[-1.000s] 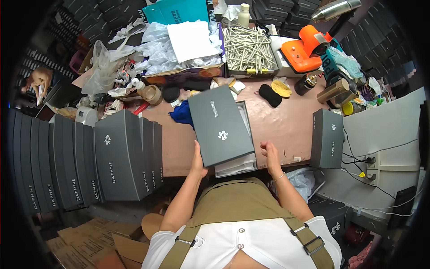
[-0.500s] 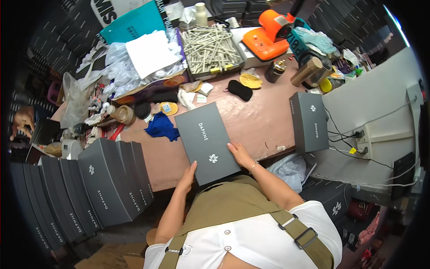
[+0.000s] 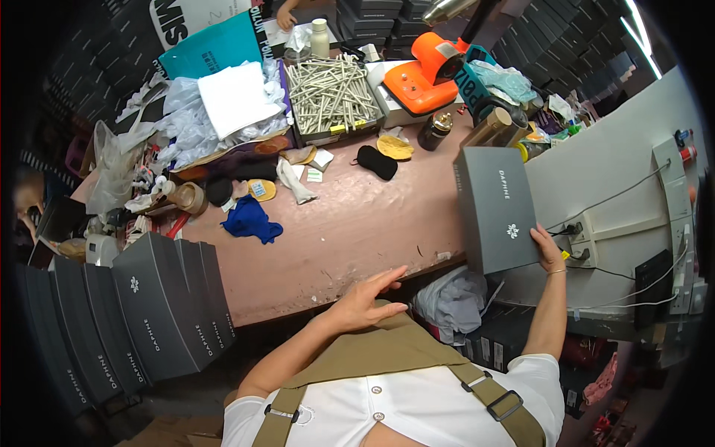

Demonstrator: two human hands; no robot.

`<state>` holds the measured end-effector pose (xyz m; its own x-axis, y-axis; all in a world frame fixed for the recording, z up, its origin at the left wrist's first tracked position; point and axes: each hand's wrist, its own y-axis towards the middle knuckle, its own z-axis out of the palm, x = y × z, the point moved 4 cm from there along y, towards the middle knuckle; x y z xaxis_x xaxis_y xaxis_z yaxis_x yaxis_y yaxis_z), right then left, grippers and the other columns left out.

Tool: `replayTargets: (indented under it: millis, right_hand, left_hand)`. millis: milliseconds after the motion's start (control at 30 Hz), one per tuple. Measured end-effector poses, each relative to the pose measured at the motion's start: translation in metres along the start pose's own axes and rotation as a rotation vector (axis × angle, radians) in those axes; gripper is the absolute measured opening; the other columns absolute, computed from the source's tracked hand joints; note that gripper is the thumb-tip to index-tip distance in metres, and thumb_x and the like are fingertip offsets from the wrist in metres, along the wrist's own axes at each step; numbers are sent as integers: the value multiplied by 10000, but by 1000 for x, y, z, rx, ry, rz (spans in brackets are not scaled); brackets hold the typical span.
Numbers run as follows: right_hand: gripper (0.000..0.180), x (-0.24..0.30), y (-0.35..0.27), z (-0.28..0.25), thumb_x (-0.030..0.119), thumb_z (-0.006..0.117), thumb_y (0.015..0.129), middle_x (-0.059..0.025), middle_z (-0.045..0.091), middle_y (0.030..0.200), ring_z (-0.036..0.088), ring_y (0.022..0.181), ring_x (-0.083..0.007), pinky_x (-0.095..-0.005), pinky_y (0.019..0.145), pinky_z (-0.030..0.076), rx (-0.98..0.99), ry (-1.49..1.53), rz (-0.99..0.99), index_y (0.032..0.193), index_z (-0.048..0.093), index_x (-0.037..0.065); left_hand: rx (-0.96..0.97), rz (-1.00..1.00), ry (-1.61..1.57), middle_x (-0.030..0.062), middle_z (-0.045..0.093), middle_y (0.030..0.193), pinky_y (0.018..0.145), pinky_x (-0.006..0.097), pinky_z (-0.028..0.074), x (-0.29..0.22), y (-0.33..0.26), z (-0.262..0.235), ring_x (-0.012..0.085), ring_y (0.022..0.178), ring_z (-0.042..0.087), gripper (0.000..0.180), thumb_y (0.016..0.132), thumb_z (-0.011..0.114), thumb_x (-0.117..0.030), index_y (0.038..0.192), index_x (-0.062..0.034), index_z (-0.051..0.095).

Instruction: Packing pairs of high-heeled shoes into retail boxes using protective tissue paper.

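Note:
At the right end of the table, a dark grey lidded shoebox with pale print lies under my right hand. That hand grips the box's near right edge, thumb on the lid; its other fingers are partly hidden. My left hand hovers at the front edge of the table, in front of the apron, holding nothing, with thumb and fingers apart. A crumpled blue cloth lies toward the left of the table, and a black eye-mask-shaped pad lies farther back.
Several grey shoeboxes stand in a row at the left. Toward the back are a tray of paper-like sticks, an orange device and a dark bottle. Cables and sockets line the right wall. Another person's hand shows at the back.
The shoebox held in both hands at the middle has moved right, onto the spot where another grey box stood. My left hand has let go; my right hand still holds it.

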<state>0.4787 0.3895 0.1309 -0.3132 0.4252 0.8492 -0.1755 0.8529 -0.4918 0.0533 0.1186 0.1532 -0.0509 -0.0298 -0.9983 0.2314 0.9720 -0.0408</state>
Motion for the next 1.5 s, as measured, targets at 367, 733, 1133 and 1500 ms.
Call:
replayTargets:
  millis: [367,733,1133,1500]
  right_hand:
    - [685,-19,98,-40,405,611,864,-249,503,1316,475,1237,-345,-371,1037,349,-486,-766,-189,1350,426,-42]
    - [808,-25,118,-41,600,628,798,-152,532,1298,534,1147,-248,-372,978,413,-67,-1,358,1333,466,17]
    - [711,-31,196,-64,444,705,801,-135,579,1205,556,1072,-210,-318,949,424,154,-114,179,1272,479,-37]
    - [341,78,71,198,165,598,899,-129,619,1123,580,1056,-209,-327,943,438,-27,-307,-659,1189,569,-13]
  left_hand:
    - [-1561,-272,754,121,543,1257,1002,340,407,-43,-296,-198,211,1157,522,340,921,589,-113,1236,4,543]
    - [-1349,-361,1036,139,531,1267,962,365,423,-61,-179,-124,270,1143,535,290,904,590,-95,1178,-1,581]
    - [-1365,-419,1035,153,543,1245,941,360,434,-34,-160,-123,289,1132,542,303,876,626,-108,1164,-15,596]
    - [-1616,-1013,1162,252,551,1210,970,450,394,-45,-400,-179,396,1136,512,487,929,514,-351,1213,44,544]
